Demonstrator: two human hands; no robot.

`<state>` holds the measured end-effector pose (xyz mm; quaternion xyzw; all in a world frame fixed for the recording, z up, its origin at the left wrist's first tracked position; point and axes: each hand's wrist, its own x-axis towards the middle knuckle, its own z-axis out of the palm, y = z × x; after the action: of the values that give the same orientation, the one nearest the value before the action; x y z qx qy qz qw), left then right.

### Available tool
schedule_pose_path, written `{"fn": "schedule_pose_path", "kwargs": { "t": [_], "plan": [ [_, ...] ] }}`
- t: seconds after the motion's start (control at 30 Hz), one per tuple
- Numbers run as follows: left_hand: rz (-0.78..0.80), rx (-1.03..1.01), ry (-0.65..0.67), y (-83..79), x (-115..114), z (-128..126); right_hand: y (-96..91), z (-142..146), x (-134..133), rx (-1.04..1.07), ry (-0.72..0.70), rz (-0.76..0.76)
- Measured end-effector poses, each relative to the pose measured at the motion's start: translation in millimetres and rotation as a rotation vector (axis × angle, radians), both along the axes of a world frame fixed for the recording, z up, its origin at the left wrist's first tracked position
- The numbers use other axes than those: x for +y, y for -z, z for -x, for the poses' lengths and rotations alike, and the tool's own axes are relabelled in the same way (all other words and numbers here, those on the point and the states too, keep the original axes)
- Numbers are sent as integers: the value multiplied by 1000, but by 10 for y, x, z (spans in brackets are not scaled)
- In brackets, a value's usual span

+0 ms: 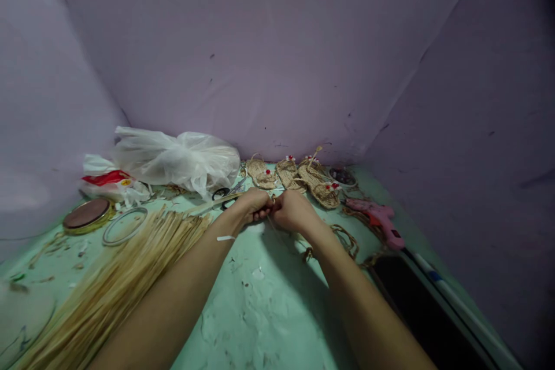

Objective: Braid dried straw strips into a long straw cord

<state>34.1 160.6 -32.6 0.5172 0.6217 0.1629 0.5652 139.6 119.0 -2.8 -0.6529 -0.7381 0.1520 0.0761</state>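
My left hand point(255, 206) and my right hand point(292, 211) meet above the middle of the table, fingers closed in a pinch. Between them runs a thin pale fibre strand point(271, 222), and both hands grip it; the fingertips hide most of it. Just behind my hands lie several small woven straw slippers point(288, 174) with red beads on top. Black-handled scissors point(222, 193) rest beside my left hand. A long bundle of dry straw fibres point(143, 260) stretches under and beside my left forearm.
A white plastic bag point(177, 156) and a red-and-white packet point(113, 182) stand at the back left. Nearby are a round tin point(87, 215) and a grey ring point(125, 226). On the right lie braided cord point(347, 241), a pink glue gun point(381, 218) and a dark flat object point(425, 306).
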Motion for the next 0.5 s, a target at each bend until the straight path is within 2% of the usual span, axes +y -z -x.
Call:
{"fn": "schedule_pose_path", "kwargs": {
  "t": [0.13,0.27,0.33,0.4,0.5],
  "plan": [
    [22,-33,18,-4,23,61,11,-97,63,114,8,67],
    [64,-98,41,-12,49,90,17,-268,196,349,305,-12],
    [99,-91,52,-14,64,98,51,-253,223,584,377,96],
    [117,-66,52,-11,75,101,107,-169,213,778,376,274],
    [115,-24,54,-10,69,101,214,-39,180,876,352,401]
  ]
}}
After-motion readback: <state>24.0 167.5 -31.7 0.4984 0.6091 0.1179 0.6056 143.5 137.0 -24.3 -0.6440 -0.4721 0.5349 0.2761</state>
